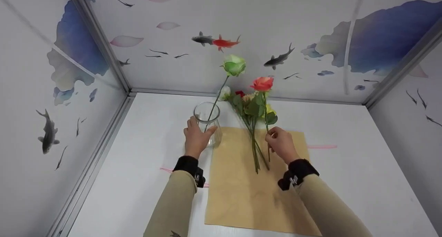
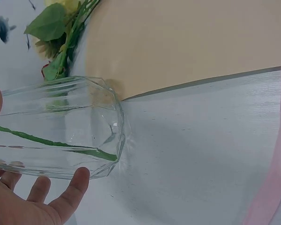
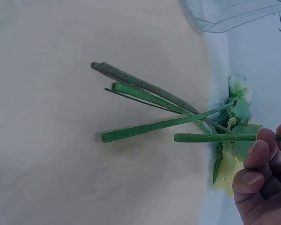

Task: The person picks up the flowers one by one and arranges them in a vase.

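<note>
My left hand point(image 1: 198, 137) grips the side of a clear glass vase point(image 1: 214, 135), thumb on one side and fingers on the other. A white-green rose point(image 1: 234, 65) leans in the vase, and its green stem point(image 2: 47, 141) reaches the bottom in the left wrist view. With my right hand point(image 1: 281, 143) I pinch the stem of a coral rose point(image 1: 262, 84), held upright. Its cut lower end point(image 3: 192, 138) points free of the hand in the right wrist view. Beside it lies a bunch of flowers point(image 1: 253, 107), with stems point(image 3: 150, 126) crossing over brown paper.
The sheet of brown kraft paper point(image 1: 234, 202) covers the middle of the white table point(image 1: 359, 181). Pink tape strips point(image 1: 323, 146) mark the tabletop. Printed panels point(image 1: 165, 68) with fish and lotus motifs enclose the back and both sides.
</note>
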Available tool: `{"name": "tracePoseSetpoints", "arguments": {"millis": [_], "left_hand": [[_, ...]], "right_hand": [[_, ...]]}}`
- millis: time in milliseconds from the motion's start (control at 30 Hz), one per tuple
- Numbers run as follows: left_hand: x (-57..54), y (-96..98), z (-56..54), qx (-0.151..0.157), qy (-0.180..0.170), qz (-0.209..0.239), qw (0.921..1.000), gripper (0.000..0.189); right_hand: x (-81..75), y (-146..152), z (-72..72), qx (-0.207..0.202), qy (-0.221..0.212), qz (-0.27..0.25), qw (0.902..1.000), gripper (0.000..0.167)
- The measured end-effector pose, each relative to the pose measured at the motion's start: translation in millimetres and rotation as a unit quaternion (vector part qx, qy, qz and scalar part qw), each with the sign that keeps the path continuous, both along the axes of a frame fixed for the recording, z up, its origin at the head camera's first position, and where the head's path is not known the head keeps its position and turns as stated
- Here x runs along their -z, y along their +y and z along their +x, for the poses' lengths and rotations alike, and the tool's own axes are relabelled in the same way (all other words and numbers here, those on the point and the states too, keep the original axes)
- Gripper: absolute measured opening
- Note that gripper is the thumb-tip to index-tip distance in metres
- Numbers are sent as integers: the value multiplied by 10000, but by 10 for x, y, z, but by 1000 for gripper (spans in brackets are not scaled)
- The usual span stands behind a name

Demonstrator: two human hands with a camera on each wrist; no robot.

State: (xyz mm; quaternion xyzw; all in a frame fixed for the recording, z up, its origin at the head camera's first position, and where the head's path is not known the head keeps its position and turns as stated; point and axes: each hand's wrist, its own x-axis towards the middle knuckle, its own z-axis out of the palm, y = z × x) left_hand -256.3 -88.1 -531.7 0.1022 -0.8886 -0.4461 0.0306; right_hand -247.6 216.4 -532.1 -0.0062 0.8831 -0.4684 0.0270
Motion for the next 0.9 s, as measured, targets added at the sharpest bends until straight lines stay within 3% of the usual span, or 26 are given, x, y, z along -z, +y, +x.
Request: {"name": "tracePoseSetpoints", "arguments": {"millis": [500, 667, 900], "left_hand": [[-21, -10, 0, -27, -89, 13, 10000, 104], [-6, -9, -8, -39, -89, -8, 10000, 103], [-13, -1, -5, -45, -143, -14, 9999, 104]], "right_hand": [[-138, -98, -15, -328, 79, -744, 9967, 20], [-193, -124, 10, -427, -111, -1113, 9928, 25], [-259, -152, 11, -397, -239, -1231, 9913, 28]]}}
